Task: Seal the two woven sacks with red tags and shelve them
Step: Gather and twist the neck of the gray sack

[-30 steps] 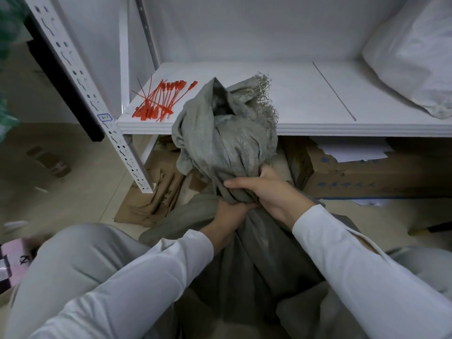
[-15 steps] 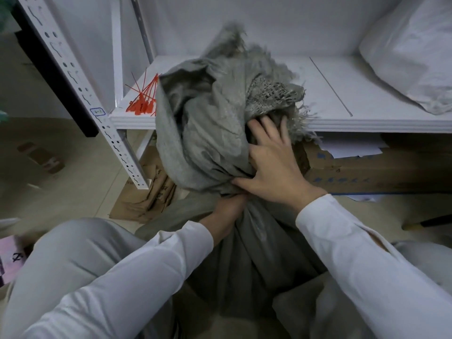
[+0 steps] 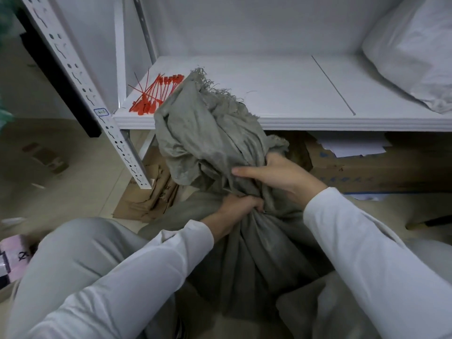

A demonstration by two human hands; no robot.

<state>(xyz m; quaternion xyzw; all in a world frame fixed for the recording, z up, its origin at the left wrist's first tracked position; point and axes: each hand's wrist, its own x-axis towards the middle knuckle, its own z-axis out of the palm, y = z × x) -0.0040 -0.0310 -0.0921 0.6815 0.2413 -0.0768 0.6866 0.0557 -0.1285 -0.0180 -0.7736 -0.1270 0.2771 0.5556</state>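
Note:
A grey woven sack (image 3: 256, 260) stands on the floor between my knees, its frayed mouth bunched up in front of the shelf. My left hand (image 3: 234, 209) grips the gathered neck from the left and below. Just above it, my right hand (image 3: 276, 176) wraps round the neck from the right, with its thumb lying across the cloth. A bundle of red tags (image 3: 156, 95) lies on the left end of the white shelf (image 3: 281, 94). A white sack (image 3: 413, 50) rests on the shelf's right end.
A perforated white upright (image 3: 80, 84) stands left of the sack. Flattened cardboard (image 3: 149, 194) and a cardboard box (image 3: 381, 170) with papers lie under the shelf. A pink item (image 3: 12, 258) sits on the floor at far left.
The sack's loose top, raised and spread high half a second ago, has dropped and is bunched tighter. My right hand moved down from the top to the neck.

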